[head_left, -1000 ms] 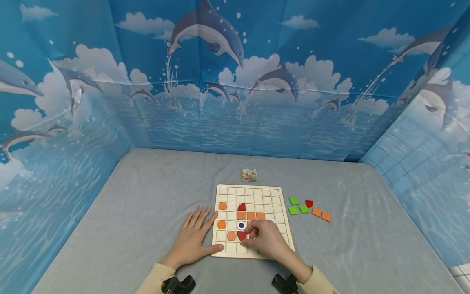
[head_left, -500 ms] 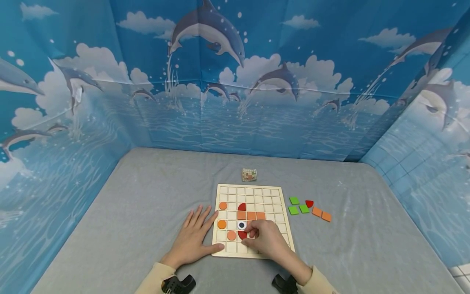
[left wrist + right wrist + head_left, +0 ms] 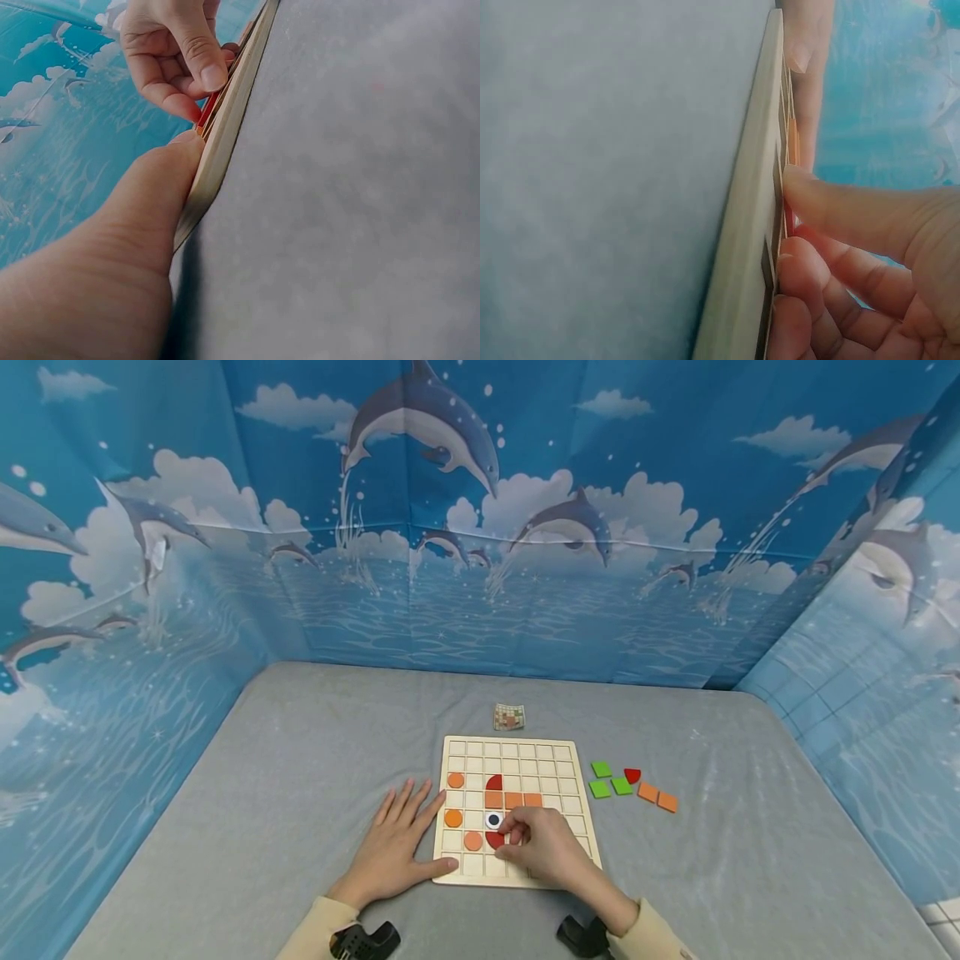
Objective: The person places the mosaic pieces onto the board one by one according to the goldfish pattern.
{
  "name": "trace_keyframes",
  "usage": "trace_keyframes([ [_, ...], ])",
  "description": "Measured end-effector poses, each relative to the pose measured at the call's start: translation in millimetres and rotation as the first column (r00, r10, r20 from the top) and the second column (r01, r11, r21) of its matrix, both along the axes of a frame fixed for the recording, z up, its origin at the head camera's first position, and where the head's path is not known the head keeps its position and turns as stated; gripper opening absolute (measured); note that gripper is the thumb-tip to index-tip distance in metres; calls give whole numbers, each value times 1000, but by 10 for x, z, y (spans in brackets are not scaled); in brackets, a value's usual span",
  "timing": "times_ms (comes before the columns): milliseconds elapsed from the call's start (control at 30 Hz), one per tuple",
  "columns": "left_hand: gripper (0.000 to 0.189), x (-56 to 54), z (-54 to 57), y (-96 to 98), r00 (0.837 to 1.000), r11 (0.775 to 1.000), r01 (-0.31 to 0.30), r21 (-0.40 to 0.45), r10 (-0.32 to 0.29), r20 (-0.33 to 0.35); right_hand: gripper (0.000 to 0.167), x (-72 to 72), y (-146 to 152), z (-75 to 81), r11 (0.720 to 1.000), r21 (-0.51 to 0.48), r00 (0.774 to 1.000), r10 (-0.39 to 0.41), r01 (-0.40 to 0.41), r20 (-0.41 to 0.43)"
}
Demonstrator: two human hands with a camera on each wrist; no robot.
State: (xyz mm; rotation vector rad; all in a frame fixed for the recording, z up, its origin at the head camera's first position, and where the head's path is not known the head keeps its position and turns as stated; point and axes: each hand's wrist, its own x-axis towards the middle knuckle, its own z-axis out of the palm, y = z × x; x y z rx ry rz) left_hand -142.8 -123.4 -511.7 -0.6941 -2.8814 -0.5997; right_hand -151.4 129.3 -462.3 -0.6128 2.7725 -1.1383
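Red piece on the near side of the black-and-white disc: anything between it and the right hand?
Nothing visible. In the head view, the thumb and index finger of the right hand are right at the red piece. The left hand rests at the left edge of the board, out of the way.

The right hand [image 3: 855,270] pinches a red piece [image 3: 789,219] on the board [image 3: 742,217]; beyond are an orange piece [image 3: 793,141] and the left hand [image 3: 810,82].

A table [image 3: 300,735] under grey cloth carries a wooden board [image 3: 528,754], near the middle; a small card [image 3: 509,717] just beyond; three green squares [image 3: 622,786], a red piece [image 3: 632,775] and two orange squares [image 3: 667,802] to the right.
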Motion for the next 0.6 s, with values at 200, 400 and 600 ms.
trace_keyframes([
  [200, 94, -6, 0, 4, 1000, 1000, -3, -5, 3, 1, 18, -17, 16, -3, 1000, 11, 1000, 24, -24, 5],
  [400, 94, -8, -7, 4, 1000, 1000, -4, -3, 4, -12, 19, -14, 23, -2, 999, 14, 999, 32, -32, 10],
  [600, 94, -3, 10, 8, 1000, 1000, -7, -9, 7, 5, 20, 26, 56, -3, 999, 31, 1000, 22, -21, -7],
])
